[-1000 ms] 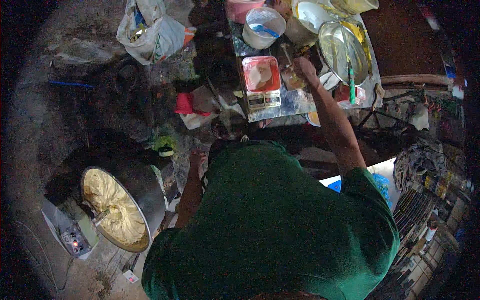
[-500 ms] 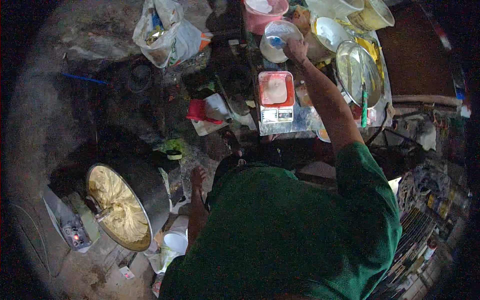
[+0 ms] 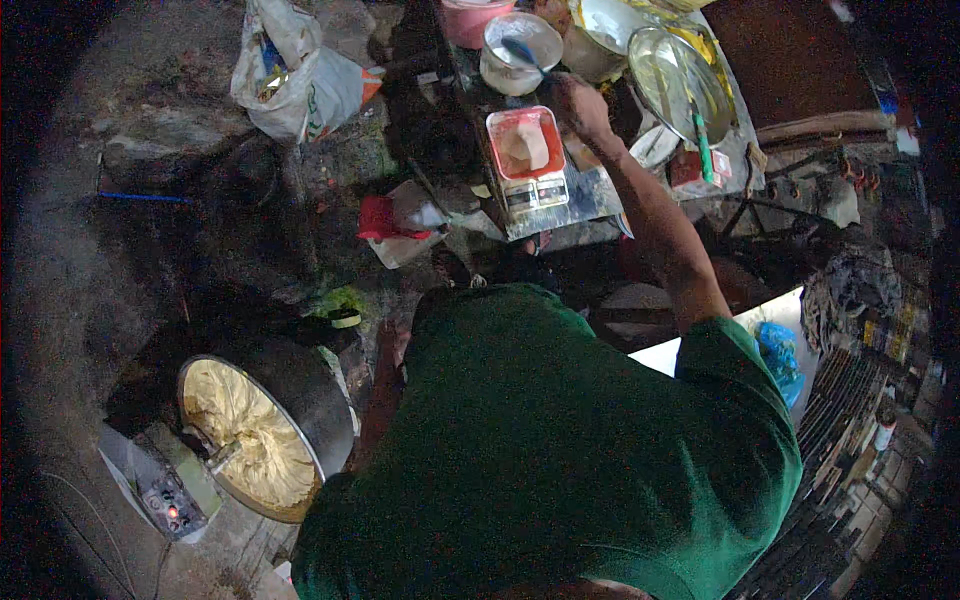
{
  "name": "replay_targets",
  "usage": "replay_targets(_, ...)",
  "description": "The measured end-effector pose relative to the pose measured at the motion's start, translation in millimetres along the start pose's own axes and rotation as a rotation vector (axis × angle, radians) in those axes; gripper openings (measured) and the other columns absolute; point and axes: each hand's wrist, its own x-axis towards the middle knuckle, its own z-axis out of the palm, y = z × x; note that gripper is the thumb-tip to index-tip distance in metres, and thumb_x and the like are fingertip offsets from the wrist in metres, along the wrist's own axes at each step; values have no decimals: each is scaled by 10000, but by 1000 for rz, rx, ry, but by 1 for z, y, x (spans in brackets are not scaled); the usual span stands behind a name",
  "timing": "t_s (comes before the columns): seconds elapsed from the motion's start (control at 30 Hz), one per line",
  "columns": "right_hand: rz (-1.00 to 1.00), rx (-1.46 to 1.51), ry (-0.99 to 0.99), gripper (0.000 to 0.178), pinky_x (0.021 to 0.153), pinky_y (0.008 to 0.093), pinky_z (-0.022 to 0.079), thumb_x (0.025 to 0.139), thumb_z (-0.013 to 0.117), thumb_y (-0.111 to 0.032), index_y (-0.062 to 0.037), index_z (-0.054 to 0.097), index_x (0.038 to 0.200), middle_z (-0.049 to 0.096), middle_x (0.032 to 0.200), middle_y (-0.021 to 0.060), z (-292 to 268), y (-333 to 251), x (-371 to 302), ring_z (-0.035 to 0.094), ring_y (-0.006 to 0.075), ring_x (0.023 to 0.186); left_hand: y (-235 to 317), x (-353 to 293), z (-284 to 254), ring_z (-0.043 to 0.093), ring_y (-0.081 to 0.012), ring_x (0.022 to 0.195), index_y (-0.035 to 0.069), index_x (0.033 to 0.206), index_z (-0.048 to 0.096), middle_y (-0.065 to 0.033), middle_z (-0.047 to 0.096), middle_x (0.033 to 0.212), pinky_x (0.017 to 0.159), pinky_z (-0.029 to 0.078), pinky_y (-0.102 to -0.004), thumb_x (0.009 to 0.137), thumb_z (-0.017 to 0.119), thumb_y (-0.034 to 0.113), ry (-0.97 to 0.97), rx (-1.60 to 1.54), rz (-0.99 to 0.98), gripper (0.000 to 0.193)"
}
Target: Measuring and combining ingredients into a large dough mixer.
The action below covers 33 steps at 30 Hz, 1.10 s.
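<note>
My right hand (image 3: pixel 583 108) reaches over the table and is closed on the handle of a dark blue spoon (image 3: pixel 520 50). Its head is over the mouth of a clear round tub (image 3: pixel 508 82) with pale stuff inside; whether it touches the contents I cannot tell. Just below the hand, a red tray (image 3: pixel 497 150) with whitish powder and a pale piece sits on a white kitchen scale (image 3: pixel 537 195). My left hand (image 3: pixel 397 340) hangs low by my side in dim light, near the mixer bowl, its fingers unclear.
A big tilted mixer bowl (image 3: pixel 318 455) holds pale dough, beside a control box (image 3: pixel 172 508) with a lit light. On the table are a pink tub (image 3: pixel 478 25) and a steel bowl (image 3: pixel 640 75) with a green-handled tool (image 3: pixel 703 150). A white sack (image 3: pixel 310 95) stands on the floor.
My right hand has drawn back from the tub toward me, and the spoon's handle now shows. The whole view has shifted slightly. My left hand is now partly hidden beside my body.
</note>
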Motion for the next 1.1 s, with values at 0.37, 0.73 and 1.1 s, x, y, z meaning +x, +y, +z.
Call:
replay_targets(0.37, 402, 468, 208, 269, 746, 345, 485, 879, 545, -152, -7, 591, 1101, 666, 889, 191, 35, -37, -200, 659, 266, 855, 70, 134, 15, 602, -210, 816, 46, 1046, 573, -96, 635, 921, 741, 498, -366, 937, 467, 357, 53, 1074, 177, 346)
replay_targets(0.73, 484, 591, 218, 227, 587, 340, 468, 898, 552, -173, -9, 622, 1038, 682, 794, 112, 52, -61, -197, 617, 211, 622, 67, 120, -7, 639, -237, 750, 100, 1169, 545, -83, 643, 1022, 588, 517, -433, 904, 562, 301, -203, 1292, -91, 333)
replay_targets(1.1, 909, 1460, 161, 172, 470, 202, 296, 952, 526, -201, -78, 614, 870, 545, 701, -50, 6, -53, -223, 392, 46, 513, 37, 103, 51, 494, -348, 1111, 64, 1346, 392, -166, 482, 1257, 813, 469, -513, 825, 677, 320, -1045, 311, 578, 647)
